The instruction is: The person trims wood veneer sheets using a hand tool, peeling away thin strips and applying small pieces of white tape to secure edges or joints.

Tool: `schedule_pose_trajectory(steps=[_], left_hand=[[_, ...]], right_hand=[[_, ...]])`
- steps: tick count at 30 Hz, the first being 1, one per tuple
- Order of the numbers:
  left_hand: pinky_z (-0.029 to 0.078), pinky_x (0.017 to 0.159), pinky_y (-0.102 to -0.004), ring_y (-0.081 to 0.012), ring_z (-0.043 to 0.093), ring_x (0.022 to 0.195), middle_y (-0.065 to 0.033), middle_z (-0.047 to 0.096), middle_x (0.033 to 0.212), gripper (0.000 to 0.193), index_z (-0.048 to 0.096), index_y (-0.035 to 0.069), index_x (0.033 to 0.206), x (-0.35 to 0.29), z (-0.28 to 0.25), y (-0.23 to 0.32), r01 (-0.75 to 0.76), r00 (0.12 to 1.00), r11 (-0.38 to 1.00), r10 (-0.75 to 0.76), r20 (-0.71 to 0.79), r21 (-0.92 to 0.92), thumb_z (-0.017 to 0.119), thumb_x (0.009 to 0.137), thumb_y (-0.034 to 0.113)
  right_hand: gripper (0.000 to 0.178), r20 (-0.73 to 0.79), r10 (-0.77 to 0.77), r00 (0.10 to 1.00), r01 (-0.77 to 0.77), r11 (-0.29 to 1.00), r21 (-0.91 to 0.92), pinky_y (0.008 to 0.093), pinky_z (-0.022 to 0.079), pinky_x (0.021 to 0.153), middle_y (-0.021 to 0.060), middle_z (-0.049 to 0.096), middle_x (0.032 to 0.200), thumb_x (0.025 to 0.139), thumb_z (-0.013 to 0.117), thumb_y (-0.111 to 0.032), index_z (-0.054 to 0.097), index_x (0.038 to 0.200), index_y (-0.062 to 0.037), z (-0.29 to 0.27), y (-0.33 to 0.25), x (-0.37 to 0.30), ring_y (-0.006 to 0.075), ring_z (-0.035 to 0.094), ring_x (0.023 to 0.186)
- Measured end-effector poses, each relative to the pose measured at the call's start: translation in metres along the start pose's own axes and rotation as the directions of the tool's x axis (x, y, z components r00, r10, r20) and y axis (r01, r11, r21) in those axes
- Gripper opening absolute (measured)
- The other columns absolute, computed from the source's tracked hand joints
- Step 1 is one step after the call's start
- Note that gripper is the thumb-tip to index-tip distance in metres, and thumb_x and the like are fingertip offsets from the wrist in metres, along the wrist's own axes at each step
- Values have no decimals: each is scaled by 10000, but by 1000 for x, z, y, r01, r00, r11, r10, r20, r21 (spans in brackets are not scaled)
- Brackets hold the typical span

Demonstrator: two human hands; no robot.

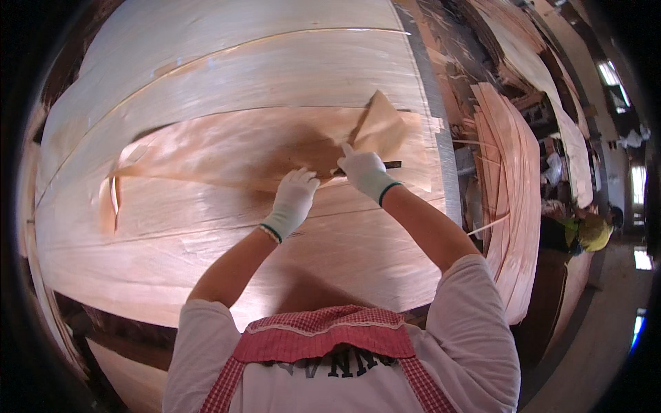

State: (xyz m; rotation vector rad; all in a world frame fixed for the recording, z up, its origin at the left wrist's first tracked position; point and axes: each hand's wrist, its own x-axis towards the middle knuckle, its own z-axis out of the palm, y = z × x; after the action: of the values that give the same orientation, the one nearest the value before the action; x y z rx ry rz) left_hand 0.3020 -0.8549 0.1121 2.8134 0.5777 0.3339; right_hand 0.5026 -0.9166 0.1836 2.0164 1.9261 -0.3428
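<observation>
A large stack of pale wood veneer sheets (227,241) spreads out in front of me. Across its middle lies a loose strip of thin browner veneer (241,153), with a flap folded up at its right end and a narrow torn piece standing at its left end. My left hand (295,197), in a white knit glove, rests on the strip's near edge with the fingers stretched out. Just right of it, my gloved right hand (366,172) is closed on a dark flat tool (393,164). One end of the tool sticks out to the right; its other end is mostly hidden by the hand.
A grey metal edge (441,151) runs along the right of the stack. Beyond it stands a pile of reddish veneer offcuts (506,199). A person in a yellow-green top (591,233) is farther off at the right. A thin pale strip (227,51) curves across the far sheets.
</observation>
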Motion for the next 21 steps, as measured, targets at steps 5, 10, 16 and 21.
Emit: schedule_pose_trajectory(steps=[5,10,16,21], left_hand=[[396,1037,-420,-293,521,1217,-89,612,1226,221,621,75,1012,-10,21,5,26,993,999,-29,-115,-27,605,792,75],[371,1065,-440,-297,483,1254,-66,574,1276,312,598,92,1082,-12,23,4,22,997,998,-26,-76,-53,630,773,66],[333,1098,-459,-291,428,1296,-93,505,1349,456,547,90,1235,-21,-5,4,-23,998,1000,22,-60,-6,626,786,96],[303,1120,-425,-238,426,1300,-75,494,1365,499,525,106,1285,-42,-23,-12,14,990,986,9,-138,169,629,799,151]], right_hand=[[215,-25,8,1000,-5,994,112,424,540,705,159,642,911,838,610,-133,600,1047,-84,28,-20,-85,339,676,840],[253,4,239,971,-180,719,672,451,524,782,210,672,952,872,569,-170,621,1073,-25,16,-18,-136,372,657,914],[282,-202,852,483,-519,464,718,447,521,771,239,673,971,860,617,-233,621,1020,0,85,119,-146,398,656,911],[327,252,838,483,-251,-143,957,284,373,423,24,529,629,799,749,-308,587,832,-25,147,159,-138,120,473,470]])
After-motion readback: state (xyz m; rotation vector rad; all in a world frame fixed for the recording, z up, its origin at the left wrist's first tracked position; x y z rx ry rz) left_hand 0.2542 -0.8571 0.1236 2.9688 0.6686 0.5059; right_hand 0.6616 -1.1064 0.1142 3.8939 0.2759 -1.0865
